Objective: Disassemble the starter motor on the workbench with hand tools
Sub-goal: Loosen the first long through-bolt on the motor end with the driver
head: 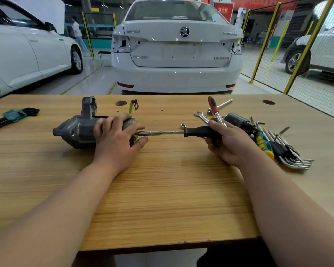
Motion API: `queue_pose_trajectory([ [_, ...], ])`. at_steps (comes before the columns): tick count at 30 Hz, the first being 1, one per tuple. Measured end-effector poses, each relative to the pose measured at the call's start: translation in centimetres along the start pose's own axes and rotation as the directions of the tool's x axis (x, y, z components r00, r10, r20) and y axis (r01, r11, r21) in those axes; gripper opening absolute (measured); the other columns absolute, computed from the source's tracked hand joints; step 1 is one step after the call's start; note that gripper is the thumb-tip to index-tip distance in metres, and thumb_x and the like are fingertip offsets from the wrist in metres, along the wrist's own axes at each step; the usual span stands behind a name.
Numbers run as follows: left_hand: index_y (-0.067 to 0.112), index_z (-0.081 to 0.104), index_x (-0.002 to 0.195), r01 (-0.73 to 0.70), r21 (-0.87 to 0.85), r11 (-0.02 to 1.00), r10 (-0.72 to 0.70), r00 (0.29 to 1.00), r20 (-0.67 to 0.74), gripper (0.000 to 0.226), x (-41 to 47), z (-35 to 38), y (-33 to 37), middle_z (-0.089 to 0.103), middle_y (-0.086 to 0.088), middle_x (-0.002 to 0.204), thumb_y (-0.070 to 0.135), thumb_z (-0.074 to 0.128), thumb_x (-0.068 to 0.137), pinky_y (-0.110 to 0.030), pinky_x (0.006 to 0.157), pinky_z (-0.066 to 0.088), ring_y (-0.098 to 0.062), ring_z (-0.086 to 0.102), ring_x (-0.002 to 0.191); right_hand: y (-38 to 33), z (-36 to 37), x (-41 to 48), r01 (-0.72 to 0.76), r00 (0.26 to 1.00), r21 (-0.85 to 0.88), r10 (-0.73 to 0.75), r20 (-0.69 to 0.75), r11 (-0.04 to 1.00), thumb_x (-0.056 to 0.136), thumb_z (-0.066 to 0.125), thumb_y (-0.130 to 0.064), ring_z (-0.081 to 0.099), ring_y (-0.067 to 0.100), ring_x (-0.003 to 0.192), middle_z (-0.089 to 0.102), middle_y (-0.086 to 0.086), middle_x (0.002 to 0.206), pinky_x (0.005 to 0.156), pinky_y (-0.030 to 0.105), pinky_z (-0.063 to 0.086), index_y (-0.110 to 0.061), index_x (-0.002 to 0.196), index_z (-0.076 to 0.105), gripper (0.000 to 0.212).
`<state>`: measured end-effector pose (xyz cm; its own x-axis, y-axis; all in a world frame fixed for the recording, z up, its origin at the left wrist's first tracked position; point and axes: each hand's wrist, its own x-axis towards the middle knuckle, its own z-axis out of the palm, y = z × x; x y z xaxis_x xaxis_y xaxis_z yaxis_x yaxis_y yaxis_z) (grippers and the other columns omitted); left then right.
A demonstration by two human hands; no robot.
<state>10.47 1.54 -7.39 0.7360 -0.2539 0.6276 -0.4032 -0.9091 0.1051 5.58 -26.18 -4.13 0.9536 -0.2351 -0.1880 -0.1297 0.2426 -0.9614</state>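
Starter motor (79, 130): grey cast housing, lying sideways left of centre on the workbench (162, 189), left hand (117, 140) clasped over its rear end. Right hand (225, 143) grips a black-handled nut driver (174, 132), shaft horizontal, tip at the motor's rear. Bench's near half bare; loose tools crowd its right side.

Lots of bare wood on the near half of the workbench (162, 199), wide open between the two arms. Blocked in the middle by the starter motor (75, 132) under the left hand (120, 139), and by the long driver (181, 132) stretching across to the right hand (226, 143). Crowded at the right by a heap of hex keys (289, 155), a ratchet (214, 108) and a wrench (201, 116). Open at the far left, up to another hex key set (15, 115).
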Motion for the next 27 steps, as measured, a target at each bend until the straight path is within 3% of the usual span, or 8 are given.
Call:
queue_pose_trajectory([
  [5, 0.036, 0.039, 0.137, 0.041, -0.061, 0.997, -0.042, 0.999, -0.019, 0.06, -0.03, 0.18, 0.08, 0.039, 0.002, 0.139, 0.054, 0.058, 0.084, -0.037, 0.108, 0.005, -0.019, 0.02, 0.131, 0.06, -0.1, 0.06, -0.081, 0.996, 0.209, 0.07, 0.061, 0.975, 0.093, 0.059, -0.002, 0.064, 0.027, 0.096, 0.06, 0.015, 0.112, 0.062, 0.034, 0.059, -0.014, 0.107, 0.06, 0.018],
  [10, 0.038, 0.052, 0.128, 0.015, -0.03, 0.999, -0.016, 0.999, -0.028, 0.05, 0.05, -0.16, 0.23, 0.041, 0.001, 0.136, 0.06, 0.043, 0.084, -0.033, 0.106, 0.004, -0.018, 0.019, 0.129, 0.11, 0.03, 0.04, -0.047, 0.997, 0.28, 0.026, 0.077, 0.959, 0.094, 0.053, 0.002, 0.067, 0.028, 0.103, 0.06, 0.017, 0.113, 0.067, 0.034, 0.06, -0.015, 0.116, 0.061, 0.029],
  [12, 0.039, 0.057, 0.122, 0.013, -0.024, 1.0, -0.013, 1.0, -0.007, 0.042, -0.01, -0.35, 0.38, 0.041, 0.0, 0.137, 0.059, 0.046, 0.087, -0.035, 0.106, 0.003, -0.02, 0.019, 0.13, 0.1, 0.19, 0.04, -0.004, 1.0, 0.185, 0.002, 0.011, 0.983, 0.096, 0.058, -0.01, 0.07, 0.028, 0.098, 0.063, 0.016, 0.111, 0.066, 0.033, 0.06, -0.016, 0.112, 0.063, 0.018],
  [15, 0.039, 0.065, 0.111, 0.007, -0.051, 0.999, -0.008, 1.0, -0.001, 0.027, -0.04, -0.37, 0.45, 0.041, -0.001, 0.138, 0.051, 0.056, 0.088, -0.036, 0.107, 0.001, -0.02, 0.018, 0.13, 0.2, 0.28, 0.11, 0.096, 0.993, -0.113, -0.103, -0.055, 0.989, 0.098, 0.058, -0.033, 0.075, 0.022, 0.072, 0.073, 0.012, 0.095, 0.057, 0.03, 0.057, -0.027, 0.103, 0.06, 0.008],
  [18, 0.036, 0.068, 0.1, -0.007, -0.06, 0.998, 0.006, 1.0, -0.023, 0.022, -0.05, -0.28, 0.42, 0.044, -0.003, 0.135, 0.049, 0.057, 0.087, -0.036, 0.106, 0.004, -0.019, 0.018, 0.127, 0.19, 0.07, 0.24, 0.102, 0.984, -0.405, -0.153, -0.096, 0.909, 0.1, 0.043, -0.052, 0.069, 0.016, 0.054, 0.073, 0.001, 0.068, 0.046, 0.026, 0.051, -0.029, 0.104, 0.06, 0.028],
  [21, 0.033, 0.07, 0.098, 0.003, -0.074, 0.997, -0.005, 0.999, -0.032, 0.022, 0.02, -0.33, 0.43, 0.046, -0.004, 0.133, 0.048, 0.058, 0.086, -0.038, 0.105, 0.007, -0.021, 0.022, 0.125, 0.05, -0.26, 0.59, 0.031, 0.982, -0.451, -0.112, -0.154, 0.892, 0.099, 0.032, -0.061, 0.06, 0.013, 0.045, 0.066, -0.003, 0.054, 0.048, 0.028, 0.047, -0.026, 0.098, 0.063, 0.047],
  [24, 0.031, 0.071, 0.098, 0.007, -0.079, 0.997, -0.009, 0.999, -0.036, 0.022, -0.02, -0.49, 0.41, 0.047, -0.005, 0.132, 0.046, 0.062, 0.085, -0.039, 0.105, 0.008, -0.023, 0.025, 0.125, 0.15, -0.33, 0.67, 0.005, 0.974, -0.495, -0.116, -0.195, 0.869, 0.101, 0.032, -0.053, 0.053, 0.015, 0.053, 0.063, -0.001, 0.054, 0.055, 0.031, 0.042, -0.02, 0.097, 0.067, 0.049],
  [27, 0.03, 0.071, 0.098, 0.007, -0.082, 0.997, -0.01, 0.999, -0.042, 0.021, 0.0, -0.47, 0.48, 0.048, -0.005, 0.132, 0.044, 0.065, 0.083, -0.039, 0.106, 0.008, -0.023, 0.025, 0.124, 0.26, -0.32, 0.89, 0.096, 0.955, -0.564, -0.235, -0.179, 0.82, 0.102, 0.039, -0.02, 0.052, 0.012, 0.066, 0.065, 0.006, 0.087, 0.058, 0.015, 0.042, 0.0, 0.117, 0.063, 0.035],
])
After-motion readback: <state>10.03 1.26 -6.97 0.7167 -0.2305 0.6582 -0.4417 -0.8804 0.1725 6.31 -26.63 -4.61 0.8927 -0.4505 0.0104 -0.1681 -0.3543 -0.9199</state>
